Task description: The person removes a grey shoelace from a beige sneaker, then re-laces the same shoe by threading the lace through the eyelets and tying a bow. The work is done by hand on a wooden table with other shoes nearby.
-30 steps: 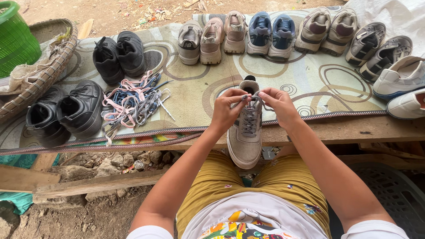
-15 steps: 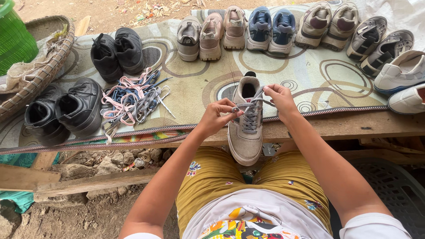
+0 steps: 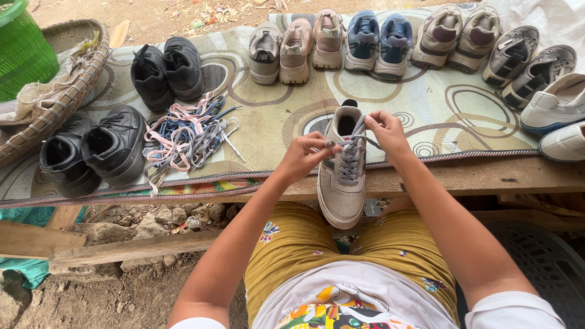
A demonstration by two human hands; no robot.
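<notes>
A beige sneaker with grey laces lies toe toward me, half over the bench's front edge above my lap. My left hand pinches one lace end at the shoe's left side near the top eyelets. My right hand pinches the other lace end at the right of the shoe's opening. Both lace ends are pulled taut between my fingers.
A patterned mat covers the wooden bench. A pile of loose laces lies left of the sneaker. Two pairs of black shoes sit at left, a row of several sneakers along the back, a woven basket and green bin far left.
My hands have moved apart, drawing the lace ends outward. The left hand dropped lower and to the left; the right stayed near the shoe's opening.
</notes>
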